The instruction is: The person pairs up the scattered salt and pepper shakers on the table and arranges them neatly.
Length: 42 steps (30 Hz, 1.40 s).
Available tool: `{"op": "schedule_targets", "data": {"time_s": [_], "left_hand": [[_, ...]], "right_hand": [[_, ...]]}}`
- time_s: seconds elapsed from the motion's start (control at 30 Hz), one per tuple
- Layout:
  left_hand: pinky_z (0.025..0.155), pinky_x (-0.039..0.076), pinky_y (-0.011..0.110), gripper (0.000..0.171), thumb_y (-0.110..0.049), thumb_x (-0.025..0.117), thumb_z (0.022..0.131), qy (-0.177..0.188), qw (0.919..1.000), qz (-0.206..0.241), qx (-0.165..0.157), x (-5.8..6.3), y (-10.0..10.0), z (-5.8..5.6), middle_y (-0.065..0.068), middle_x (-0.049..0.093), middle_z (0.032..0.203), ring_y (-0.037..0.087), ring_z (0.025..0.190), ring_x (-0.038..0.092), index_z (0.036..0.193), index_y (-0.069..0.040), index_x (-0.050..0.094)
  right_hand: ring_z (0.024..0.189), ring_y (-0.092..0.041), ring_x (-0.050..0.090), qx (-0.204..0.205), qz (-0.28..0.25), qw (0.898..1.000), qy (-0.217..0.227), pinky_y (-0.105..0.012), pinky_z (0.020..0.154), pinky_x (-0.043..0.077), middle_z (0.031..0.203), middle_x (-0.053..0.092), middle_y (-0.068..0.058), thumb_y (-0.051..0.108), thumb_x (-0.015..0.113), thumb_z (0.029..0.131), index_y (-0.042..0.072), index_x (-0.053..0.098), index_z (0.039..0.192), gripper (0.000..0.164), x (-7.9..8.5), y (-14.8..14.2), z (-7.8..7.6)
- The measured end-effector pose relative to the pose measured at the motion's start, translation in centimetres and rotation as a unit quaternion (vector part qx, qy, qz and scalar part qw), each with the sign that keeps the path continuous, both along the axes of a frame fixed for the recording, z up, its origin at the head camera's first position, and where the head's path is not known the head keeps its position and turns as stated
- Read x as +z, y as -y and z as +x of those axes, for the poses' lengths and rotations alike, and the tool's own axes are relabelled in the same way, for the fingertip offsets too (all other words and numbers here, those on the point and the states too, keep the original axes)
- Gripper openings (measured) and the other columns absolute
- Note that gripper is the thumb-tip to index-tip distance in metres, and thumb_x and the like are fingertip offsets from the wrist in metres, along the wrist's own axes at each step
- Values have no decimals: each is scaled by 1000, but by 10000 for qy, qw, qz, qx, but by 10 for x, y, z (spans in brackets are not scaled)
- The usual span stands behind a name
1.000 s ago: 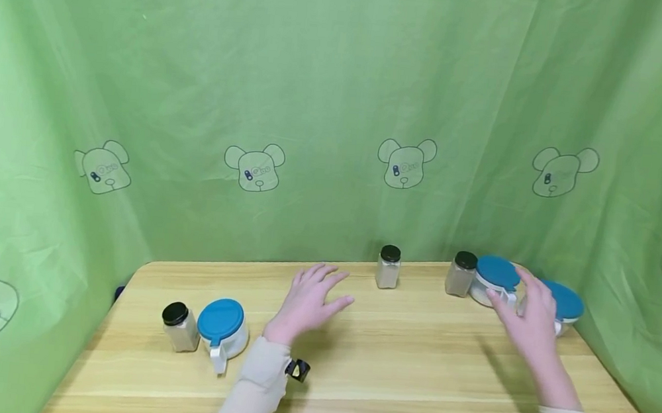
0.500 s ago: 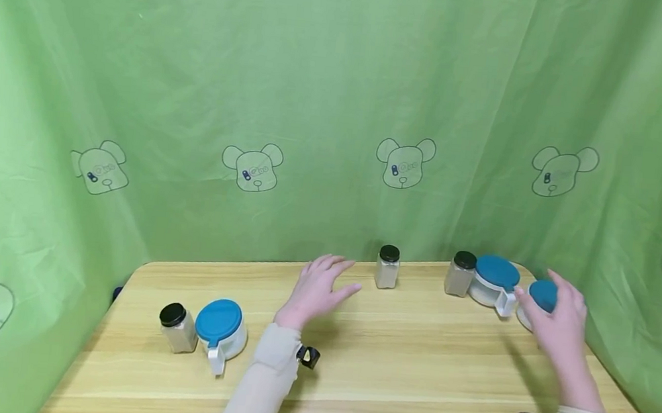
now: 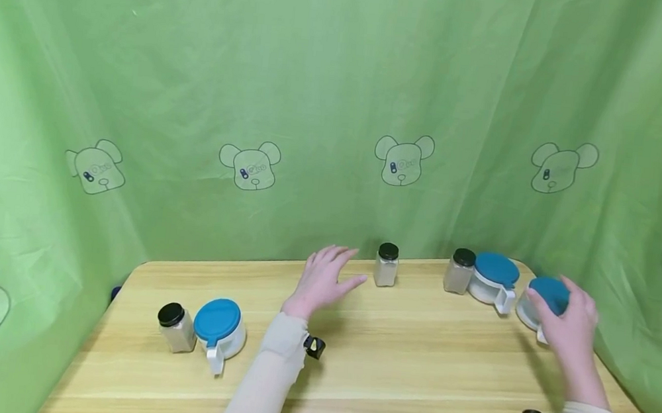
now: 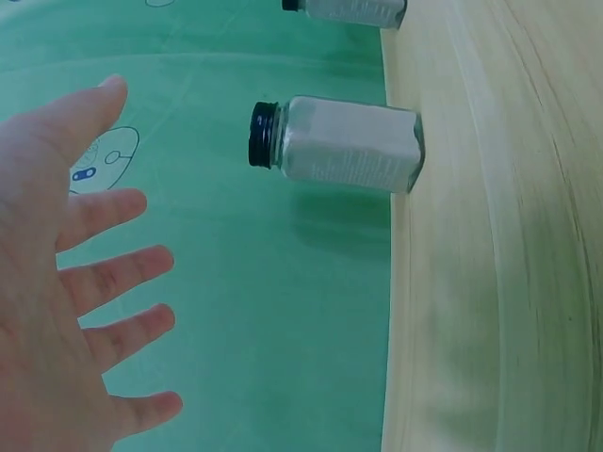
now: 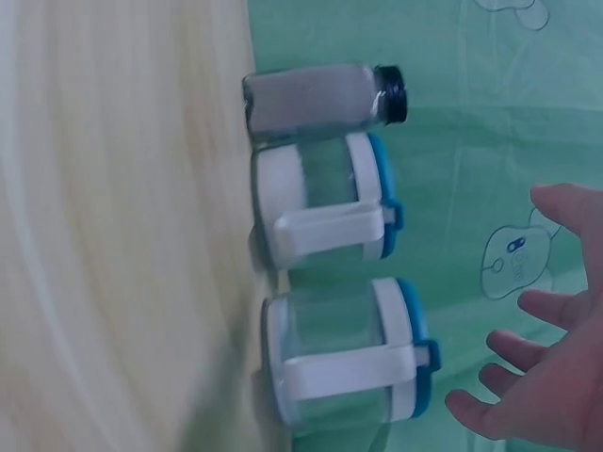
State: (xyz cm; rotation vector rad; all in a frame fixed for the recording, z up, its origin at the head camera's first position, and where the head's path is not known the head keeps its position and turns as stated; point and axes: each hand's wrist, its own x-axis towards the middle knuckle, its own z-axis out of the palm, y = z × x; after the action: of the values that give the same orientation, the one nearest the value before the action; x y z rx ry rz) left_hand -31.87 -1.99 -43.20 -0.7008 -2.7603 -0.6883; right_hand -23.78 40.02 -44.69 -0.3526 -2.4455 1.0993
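My left hand [image 3: 324,282] hovers over the back of the table with its fingers spread, holding nothing. Just right of it stands a clear spice jar [image 3: 386,273] with a black lid; in the left wrist view that jar [image 4: 349,146] is apart from the fingertips. At the far right my right hand [image 3: 576,323] reaches over a seasoning pot [image 3: 530,313] with a blue lid and partly hides it. The right wrist view has the hand [image 5: 556,367] with fingers parted, off the lid side of this pot [image 5: 339,377]; its white handle faces the camera.
Another blue-lidded pot [image 3: 487,290] and a black-lidded spice jar [image 3: 459,275] stand side by side at the back right. On the left are one more jar [image 3: 178,331] and pot [image 3: 228,343]. A green curtain [image 3: 317,99] hangs behind the wooden table [image 3: 410,374].
My right hand has moved right, from in front of the two right pots to over the rightmost one. My left hand has shifted a little right and farther back, nearer the middle jar.
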Motion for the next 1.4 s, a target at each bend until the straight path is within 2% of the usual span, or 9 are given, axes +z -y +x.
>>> {"op": "schedule_targets", "data": {"time_s": [0.4,0.67,0.93,1.13,1.4], "left_hand": [[119,21,57,68,-62,51,92,173,9998,61,44,-8,-9,-16,2,41,154,31,144,34,149,-27,38],[117,26,57,70,-64,51,91,298,9995,73,12,-14,-18,-25,1,42,153,27,143,36,149,-28,37],[117,26,57,72,-66,50,90,321,9992,168,145,-16,-29,-35,4,43,152,27,142,37,149,-25,39],[116,28,56,71,-64,54,89,189,9988,299,335,-16,-39,-40,6,48,149,28,139,41,146,-23,44],[114,30,56,69,-60,60,88,104,9985,209,491,-17,-50,-48,6,50,147,30,137,43,142,-18,49]], "right_hand": [[140,-58,3,-331,14,9980,547,-78,104,15,154,5,-40,45,55,95,-5,12,153,88,-13,-18,-14],[142,-55,0,-697,-152,9935,885,-77,106,14,155,-1,-37,47,58,93,0,5,155,94,-19,-23,-21],[145,-49,0,-1162,-675,9860,984,-74,111,9,159,-5,-29,44,63,91,9,-5,156,100,-30,-30,-28],[146,-51,-1,-1200,-948,9822,1095,-75,111,12,160,-7,-28,49,63,89,11,-8,156,104,-35,-36,-33],[145,-52,2,-1226,-1041,9807,1114,-74,111,16,159,-4,-30,47,66,87,9,-7,156,107,-41,-37,-36]]}}
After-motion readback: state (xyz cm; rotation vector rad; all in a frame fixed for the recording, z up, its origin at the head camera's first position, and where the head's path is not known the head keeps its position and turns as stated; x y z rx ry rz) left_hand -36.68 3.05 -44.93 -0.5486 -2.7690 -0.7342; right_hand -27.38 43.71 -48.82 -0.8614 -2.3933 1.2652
